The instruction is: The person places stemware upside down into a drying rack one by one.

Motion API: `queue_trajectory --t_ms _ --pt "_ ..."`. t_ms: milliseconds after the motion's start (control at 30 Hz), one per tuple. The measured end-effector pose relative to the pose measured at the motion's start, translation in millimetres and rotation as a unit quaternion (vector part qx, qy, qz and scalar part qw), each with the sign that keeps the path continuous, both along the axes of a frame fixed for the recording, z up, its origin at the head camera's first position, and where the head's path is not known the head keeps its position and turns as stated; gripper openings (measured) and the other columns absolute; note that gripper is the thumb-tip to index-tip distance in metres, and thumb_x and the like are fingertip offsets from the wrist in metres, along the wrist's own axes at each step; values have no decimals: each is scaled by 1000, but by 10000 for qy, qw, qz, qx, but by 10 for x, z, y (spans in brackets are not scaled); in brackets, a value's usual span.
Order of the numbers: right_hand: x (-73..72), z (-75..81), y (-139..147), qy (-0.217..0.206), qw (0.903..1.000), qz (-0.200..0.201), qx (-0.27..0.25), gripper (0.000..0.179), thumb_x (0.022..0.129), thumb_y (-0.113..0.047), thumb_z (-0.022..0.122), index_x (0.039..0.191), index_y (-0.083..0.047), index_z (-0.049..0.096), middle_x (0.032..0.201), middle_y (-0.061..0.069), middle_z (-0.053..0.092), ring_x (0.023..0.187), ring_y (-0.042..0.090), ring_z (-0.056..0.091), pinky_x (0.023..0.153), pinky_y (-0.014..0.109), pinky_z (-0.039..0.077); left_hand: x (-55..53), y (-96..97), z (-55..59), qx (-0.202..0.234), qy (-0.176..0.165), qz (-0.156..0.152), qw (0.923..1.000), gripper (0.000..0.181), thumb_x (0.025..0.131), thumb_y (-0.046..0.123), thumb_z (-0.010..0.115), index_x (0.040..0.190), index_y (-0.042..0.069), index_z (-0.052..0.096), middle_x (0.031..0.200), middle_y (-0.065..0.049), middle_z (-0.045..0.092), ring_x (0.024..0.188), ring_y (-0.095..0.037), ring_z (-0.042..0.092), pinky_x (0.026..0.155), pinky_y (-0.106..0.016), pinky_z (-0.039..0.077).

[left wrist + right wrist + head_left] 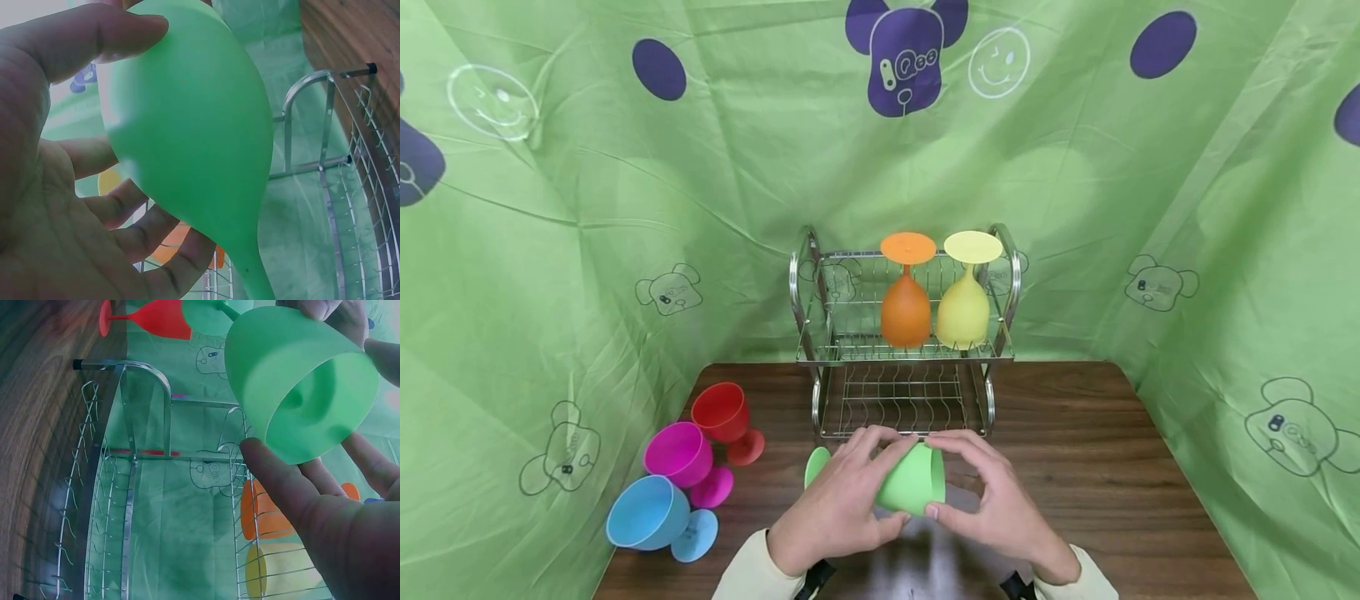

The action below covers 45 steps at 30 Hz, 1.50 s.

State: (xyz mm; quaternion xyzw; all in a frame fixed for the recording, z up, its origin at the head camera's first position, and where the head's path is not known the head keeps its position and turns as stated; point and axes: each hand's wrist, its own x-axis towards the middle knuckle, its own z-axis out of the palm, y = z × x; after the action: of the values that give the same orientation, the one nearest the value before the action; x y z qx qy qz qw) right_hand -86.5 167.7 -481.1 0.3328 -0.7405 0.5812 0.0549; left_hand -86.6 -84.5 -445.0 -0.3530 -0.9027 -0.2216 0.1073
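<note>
A green plastic goblet (913, 483) lies sideways between my two hands over the front of the table, its foot pointing left and its mouth right. My left hand (842, 510) grips the bowl, thumb on one side and fingers on the other; the stem is mostly hidden behind it in the head view. At the mouth, my right hand (1000, 500) holds the rim between thumb and fingers. The right wrist view looks into the hollow of the green goblet (312, 406). In the left wrist view the bowl (194, 119) narrows into the stem.
Behind the hands stands a two-tier metal dish rack (898, 362). An orange goblet (906, 312) and a yellow goblet (962, 312) sit upside down on its upper tier. Red (721, 414), magenta (677, 454) and blue goblets (647, 514) lie tilted at the table's left edge.
</note>
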Motion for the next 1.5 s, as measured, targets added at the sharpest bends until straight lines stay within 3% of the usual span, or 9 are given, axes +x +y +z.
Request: queue_trajectory --t_ms 367,567,733,1000,1167,1267,1367,1433,1500 --pt "12 30 -2 -144 9997 -124 -119 70 83 -4 89 145 -10 58 144 14 56 134 17 58 99 46 61 34 -6 -3 241 -102 141 9996 91 78 41 91 158 24 49 147 3 55 131 -14 55 99 -41 56" --pt "-1 54 -8 -139 9994 -197 -251 71 83 -2 88 146 -8 58 144 17 56 135 17 58 100 43 61 108 -42 34 1117 53 185 9936 91 80 35 89 159 21 47 153 3 50 137 -16 51 101 -41 57" --pt "-19 53 -6 -333 9975 -370 -500 72 83 3 86 147 -11 57 147 10 54 132 17 60 102 42 60 162 -70 28 2056 194 197 9782 81 82 23 86 155 19 52 149 1 53 132 -17 57 102 -37 58" --pt "-56 82 -46 -615 9861 -338 -1508 71 83 19 75 148 10 47 151 9 54 132 20 62 99 42 62 243 -60 0 3360 272 363 9408 64 84 11 84 144 11 63 135 -3 63 120 -21 65 103 -31 54" --pt "-69 101 -56 -944 9699 -203 -2237 66 87 21 66 147 16 41 149 12 55 131 20 62 96 41 63 253 -33 -77 3902 -224 590 9186 55 89 7 81 141 12 64 133 -5 65 119 -24 65 104 -28 55" --pt "-37 116 -69 -1241 9583 -80 -2574 62 91 18 61 150 11 42 146 12 55 132 21 61 99 37 63 232 11 -135 4454 -965 606 8881 57 92 2 77 144 11 58 137 -9 63 123 -26 64 104 -32 58" --pt "5 120 -108 -1629 9406 187 -2972 60 94 15 55 152 1 45 143 9 55 128 19 63 98 34 62 203 59 -177 5038 -1734 543 8445 61 93 -3 74 148 8 49 143 -12 57 129 -24 62 105 -36 59" --pt "27 116 -152 -1882 9249 452 -3272 60 95 15 51 153 0 43 142 8 55 125 18 64 98 33 62 178 82 -191 5323 -1995 452 8214 63 92 -5 72 148 5 45 143 -14 54 129 -22 62 104 -37 59" --pt "46 108 -204 -2092 9090 727 -3530 59 97 14 46 154 0 40 141 8 54 122 16 63 97 31 62 154 90 -197 5528 -2137 259 8051 65 91 -8 72 149 1 43 142 -15 53 128 -21 62 104 -36 60"
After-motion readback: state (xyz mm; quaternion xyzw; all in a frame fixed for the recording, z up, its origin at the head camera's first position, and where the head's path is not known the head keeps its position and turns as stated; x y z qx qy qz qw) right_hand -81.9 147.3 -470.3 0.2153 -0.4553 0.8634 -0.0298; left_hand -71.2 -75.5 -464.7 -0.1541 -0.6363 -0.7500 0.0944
